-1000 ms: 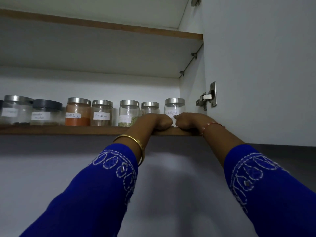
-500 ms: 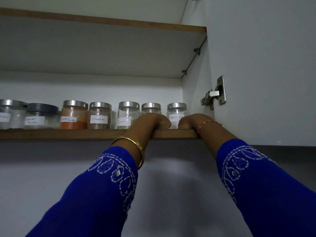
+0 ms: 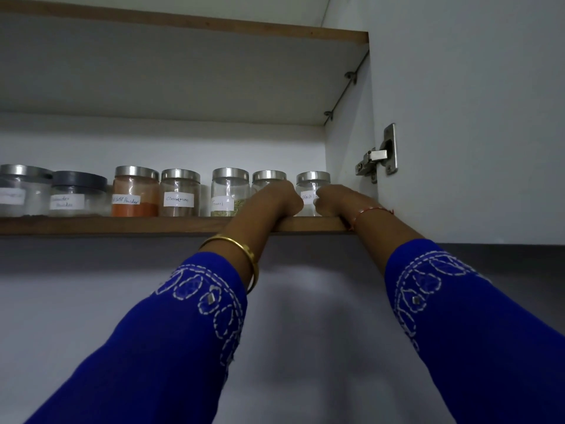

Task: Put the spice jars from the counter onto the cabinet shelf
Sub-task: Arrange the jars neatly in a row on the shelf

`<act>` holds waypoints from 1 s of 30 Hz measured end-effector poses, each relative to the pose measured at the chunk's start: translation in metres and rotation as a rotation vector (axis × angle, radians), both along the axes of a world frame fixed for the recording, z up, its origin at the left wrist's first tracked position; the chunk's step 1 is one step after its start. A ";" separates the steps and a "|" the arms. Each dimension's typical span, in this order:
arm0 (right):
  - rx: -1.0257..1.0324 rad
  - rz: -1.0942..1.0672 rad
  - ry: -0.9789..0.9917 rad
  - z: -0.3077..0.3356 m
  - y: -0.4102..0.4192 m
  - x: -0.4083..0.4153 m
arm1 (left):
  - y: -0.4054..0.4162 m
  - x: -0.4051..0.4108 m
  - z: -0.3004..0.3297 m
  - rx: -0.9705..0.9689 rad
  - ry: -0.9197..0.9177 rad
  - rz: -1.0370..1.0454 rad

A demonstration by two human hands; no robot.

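Seven jars [image 3: 179,193] are lined up on the shelf [image 3: 122,225], leftward from the hands. Left hand [image 3: 272,198] and right hand [image 3: 341,199] are curled at its edge — grip hidden (placing seems finished). Withdrawal is called for next — without nudging the nearest jars.

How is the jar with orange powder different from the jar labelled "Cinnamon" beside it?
The orange powder jar is wider and a little taller than the cinnamon jar. Its contents are bright orange, while the cinnamon jar's contents look dull brown. Its label sits tilted, while the cinnamon jar's label sits straight. Both stand upright on the shelf, with clear walls, silver lids and white handwritten labels.
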State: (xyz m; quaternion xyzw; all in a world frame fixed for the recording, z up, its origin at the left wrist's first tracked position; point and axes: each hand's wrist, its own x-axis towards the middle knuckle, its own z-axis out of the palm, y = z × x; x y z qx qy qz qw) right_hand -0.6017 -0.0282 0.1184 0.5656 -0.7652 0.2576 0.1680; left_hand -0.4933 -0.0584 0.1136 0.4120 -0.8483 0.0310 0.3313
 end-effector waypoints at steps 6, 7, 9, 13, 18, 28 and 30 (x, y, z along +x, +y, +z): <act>-0.153 0.056 0.029 -0.017 0.031 0.006 | 0.024 0.020 -0.016 -0.155 0.207 -0.040; -0.147 0.063 0.062 -0.020 0.043 0.014 | 0.028 0.022 -0.019 -0.168 0.208 -0.042; -0.140 0.063 0.089 -0.028 0.052 0.017 | 0.035 0.028 -0.027 -0.205 0.191 -0.042; -0.148 0.013 0.109 -0.044 0.063 0.023 | 0.048 0.043 -0.047 -0.344 0.119 -0.030; -0.118 -0.038 0.196 -0.062 0.077 0.036 | 0.062 0.070 -0.067 -0.422 0.050 -0.114; -0.086 -0.063 0.247 -0.094 0.095 0.080 | 0.074 0.138 -0.086 -0.282 -0.019 -0.172; -0.100 -0.070 0.283 -0.097 0.096 0.095 | 0.075 0.159 -0.089 -0.273 -0.026 -0.155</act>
